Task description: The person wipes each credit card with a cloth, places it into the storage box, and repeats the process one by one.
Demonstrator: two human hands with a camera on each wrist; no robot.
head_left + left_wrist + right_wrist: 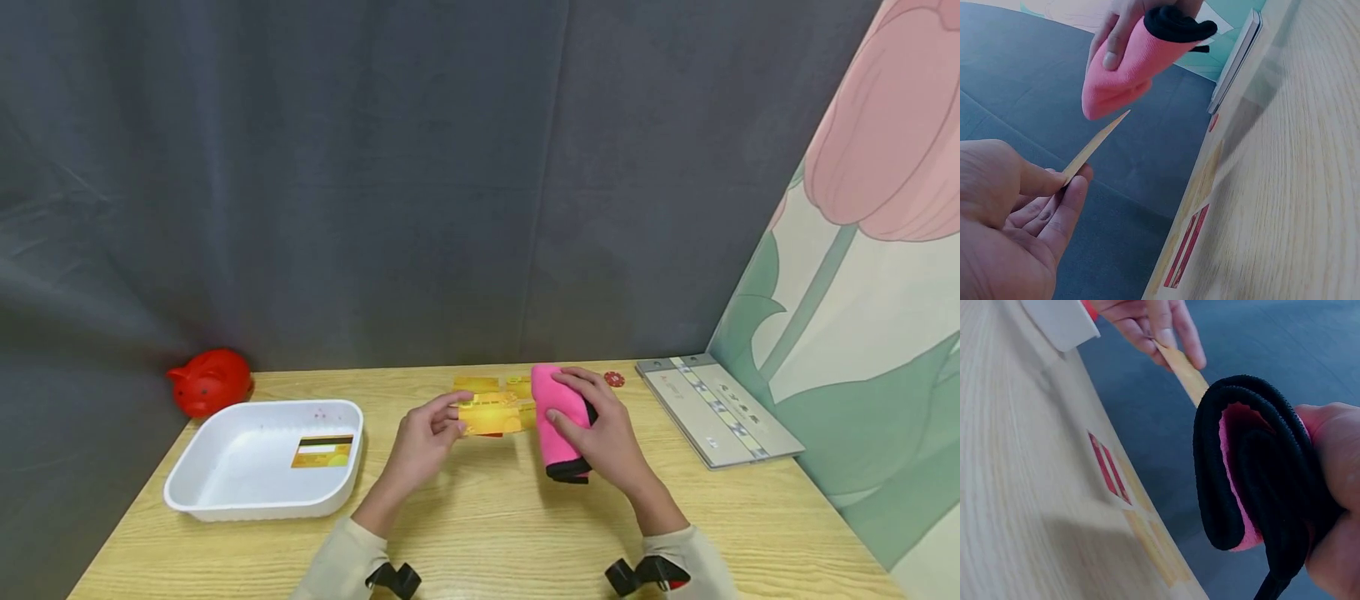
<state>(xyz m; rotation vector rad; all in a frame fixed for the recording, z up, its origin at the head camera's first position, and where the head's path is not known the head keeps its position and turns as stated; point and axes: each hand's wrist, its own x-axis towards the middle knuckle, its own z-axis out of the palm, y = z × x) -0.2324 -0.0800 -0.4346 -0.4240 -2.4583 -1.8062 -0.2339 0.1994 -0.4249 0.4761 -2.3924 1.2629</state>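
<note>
My left hand [422,440] pinches a gold card [489,421] by its left end, thumb on one side and fingers on the other. In the left wrist view the card [1096,145] is held up off the table, seen nearly edge-on. Folded into a thick pad, a pink cloth [553,412] with black edging is gripped by my right hand [606,433]. The cloth is right at the card's free end; I cannot tell whether they touch. More gold cards [474,383] lie on the table behind, along with a red-striped card [1186,247], partly hidden in the head view.
At left stands a white tray [262,408] with a gold card [322,451] bearing a black stripe inside. A red piggy bank [212,383] sits behind it. To the right are a red chip [614,379] and a grey book [720,412]. A dark curtain [360,183] hangs behind the table.
</note>
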